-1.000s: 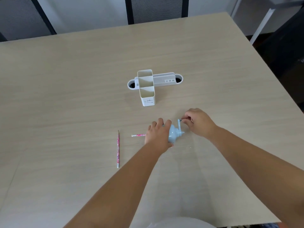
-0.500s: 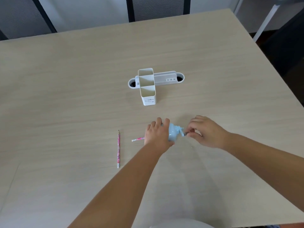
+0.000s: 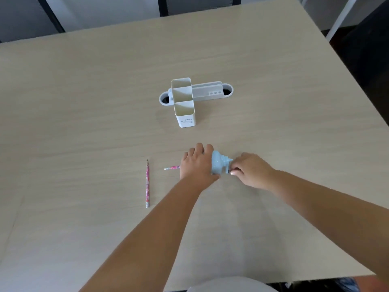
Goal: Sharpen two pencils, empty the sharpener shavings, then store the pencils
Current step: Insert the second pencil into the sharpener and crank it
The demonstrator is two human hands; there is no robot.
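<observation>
Spanning the view: pale wood-grain table (image 3: 84,102); dark chair backs (image 3: 197,5) and a grey wall beyond its far edge. Mid-table: white two-compartment pencil holder (image 3: 184,102), against a grey cable grommet (image 3: 210,92).

Light blue crank sharpener (image 3: 217,164): under the left hand (image 3: 196,165), which clasps its body. Pink pencil (image 3: 172,167): protruding leftward from it. Second pink pencil (image 3: 147,184): loose, just left.

Right hand (image 3: 251,170): fingers pinched on the crank, now lower than a second ago.
</observation>
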